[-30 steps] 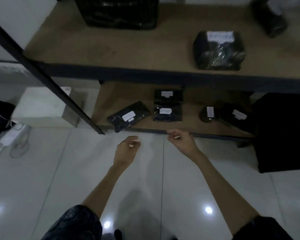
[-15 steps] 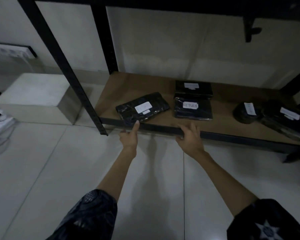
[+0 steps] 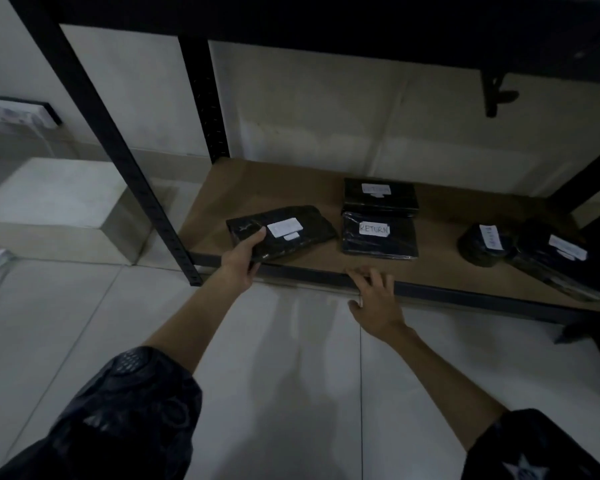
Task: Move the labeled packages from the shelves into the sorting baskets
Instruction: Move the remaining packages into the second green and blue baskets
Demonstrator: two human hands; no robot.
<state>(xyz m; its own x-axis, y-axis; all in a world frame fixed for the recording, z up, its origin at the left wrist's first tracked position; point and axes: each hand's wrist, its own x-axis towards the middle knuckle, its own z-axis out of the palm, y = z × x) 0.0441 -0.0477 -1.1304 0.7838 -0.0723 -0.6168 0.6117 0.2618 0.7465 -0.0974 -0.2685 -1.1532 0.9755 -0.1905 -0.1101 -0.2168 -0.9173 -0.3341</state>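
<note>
A flat black package with a white label lies slantwise at the front left of the bottom shelf, its near-left corner inside the left hand. Just to its right sits a second black package marked RETURN, with a third labeled package behind that one and touching it. Farther right are a small round dark bundle with a label and another black wrapped package beside it. The black upright post of the rack stands just left of the left arm. The left hand grips the slanted package, thumb on top and fingers curled under its edge. The right hand holds nothing, its fingers spread and resting on the shelf's dark front rail.
</note>
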